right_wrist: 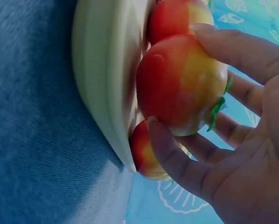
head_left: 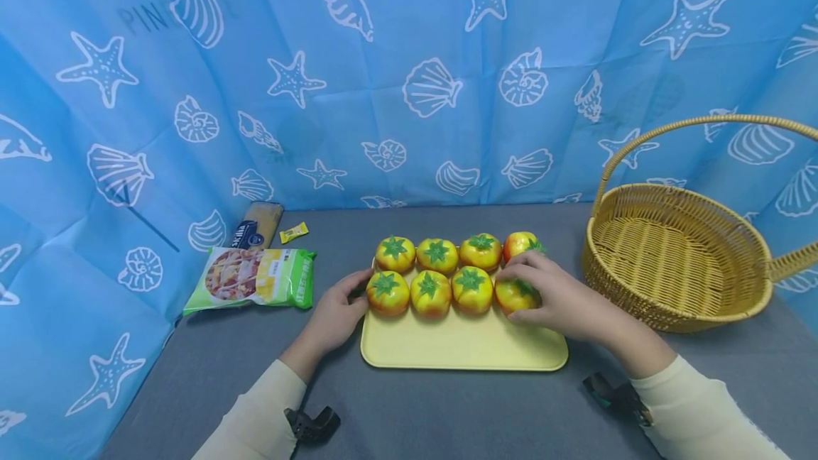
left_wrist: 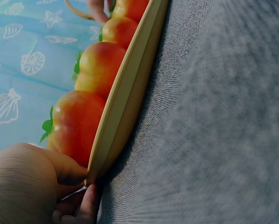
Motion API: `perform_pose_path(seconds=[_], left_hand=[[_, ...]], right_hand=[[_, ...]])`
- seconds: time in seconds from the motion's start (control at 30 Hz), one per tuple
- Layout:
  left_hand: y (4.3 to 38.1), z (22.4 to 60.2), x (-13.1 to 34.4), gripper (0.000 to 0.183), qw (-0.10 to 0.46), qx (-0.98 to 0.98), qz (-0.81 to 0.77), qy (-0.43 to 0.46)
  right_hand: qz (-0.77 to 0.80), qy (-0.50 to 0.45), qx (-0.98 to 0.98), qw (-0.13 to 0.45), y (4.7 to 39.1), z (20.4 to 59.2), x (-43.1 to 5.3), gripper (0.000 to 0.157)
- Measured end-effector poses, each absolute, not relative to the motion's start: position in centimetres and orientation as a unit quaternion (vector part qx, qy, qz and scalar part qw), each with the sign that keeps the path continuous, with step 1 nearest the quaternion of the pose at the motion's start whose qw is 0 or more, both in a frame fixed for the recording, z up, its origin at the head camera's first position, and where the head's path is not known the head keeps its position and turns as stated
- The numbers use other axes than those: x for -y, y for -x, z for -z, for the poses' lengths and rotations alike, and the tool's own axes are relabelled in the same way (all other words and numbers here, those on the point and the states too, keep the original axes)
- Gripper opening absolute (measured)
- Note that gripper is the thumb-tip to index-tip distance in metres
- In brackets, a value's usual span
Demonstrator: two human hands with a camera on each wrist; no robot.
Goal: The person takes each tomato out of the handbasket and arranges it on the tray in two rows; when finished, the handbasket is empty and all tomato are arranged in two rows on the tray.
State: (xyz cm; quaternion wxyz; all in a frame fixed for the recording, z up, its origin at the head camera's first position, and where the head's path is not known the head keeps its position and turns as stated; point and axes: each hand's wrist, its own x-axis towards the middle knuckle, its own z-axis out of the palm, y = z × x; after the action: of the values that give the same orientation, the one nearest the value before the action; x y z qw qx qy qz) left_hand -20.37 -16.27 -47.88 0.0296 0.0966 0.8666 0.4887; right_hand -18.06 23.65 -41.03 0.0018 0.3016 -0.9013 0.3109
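Note:
A pale yellow tray on the table bears two rows of red-and-yellow tomatoes with green leafy tops. At its left end, my left hand pinches the rim beside the front-left tomato; the left wrist view shows thumb and fingers on the tray's corner. My right hand holds the front-right tomato from above, thumb and fingers curled around its sides. In the head view that hand partly hides this tomato and the back-right tomato. The held tomato sits at or just over the tray; a gap cannot be judged.
A wicker basket with a tall handle stands at the right. On the left lie a green food packet, a brown-and-navy package and a small yellow sachet. A blue shell-patterned curtain hangs behind the grey table.

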Motion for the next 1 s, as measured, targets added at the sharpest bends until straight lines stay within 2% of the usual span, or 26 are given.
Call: perform_pose_path(seconds=[0.23, 0.6, 1.0], left_hand=[[20.4, 48.0, 16.3, 0.056, 0.029, -0.865, -0.491, -0.1], [20.6, 48.2, 16.4, 0.054, 0.026, -0.86, -0.501, -0.097], [20.3, 48.2, 16.7, 0.048, 0.022, -0.845, -0.529, -0.071]], right_hand=[[-0.302, -0.302, 0.904, -0.001, 18.1, 41.0, -23.8, 0.049], [-0.307, -0.279, 0.909, 0.025, 18.2, 40.0, -24.9, 0.042], [-0.311, -0.264, 0.911, 0.062, 18.2, 40.0, -25.0, 0.047]])
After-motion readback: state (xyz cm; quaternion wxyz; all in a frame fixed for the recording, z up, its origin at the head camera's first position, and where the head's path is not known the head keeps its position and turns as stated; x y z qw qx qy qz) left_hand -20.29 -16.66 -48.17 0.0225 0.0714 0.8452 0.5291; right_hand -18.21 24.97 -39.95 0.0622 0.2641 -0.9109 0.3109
